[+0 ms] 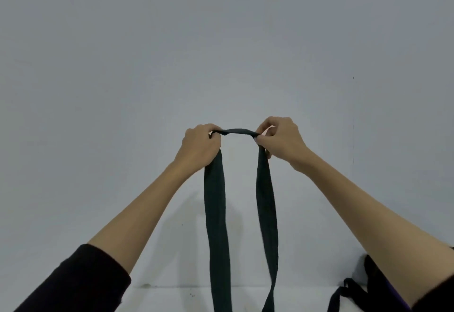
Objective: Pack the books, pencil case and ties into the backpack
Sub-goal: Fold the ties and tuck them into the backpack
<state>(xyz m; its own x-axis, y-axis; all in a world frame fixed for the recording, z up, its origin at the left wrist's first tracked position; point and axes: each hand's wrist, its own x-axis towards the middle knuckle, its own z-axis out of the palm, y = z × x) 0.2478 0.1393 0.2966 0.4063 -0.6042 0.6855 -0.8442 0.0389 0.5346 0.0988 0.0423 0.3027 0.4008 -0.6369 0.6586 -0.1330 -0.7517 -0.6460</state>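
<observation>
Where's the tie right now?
Head view, centre: the dark tie is held up between the left hand and right hand, both ends hanging down.

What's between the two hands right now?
Head view: a short taut span of the dark fabric tie bridges left hand and right hand; nothing else.

Plain grey-white wall (147, 53) fills the far view; pale flat surface (172, 299) along near bottom edge
</observation>
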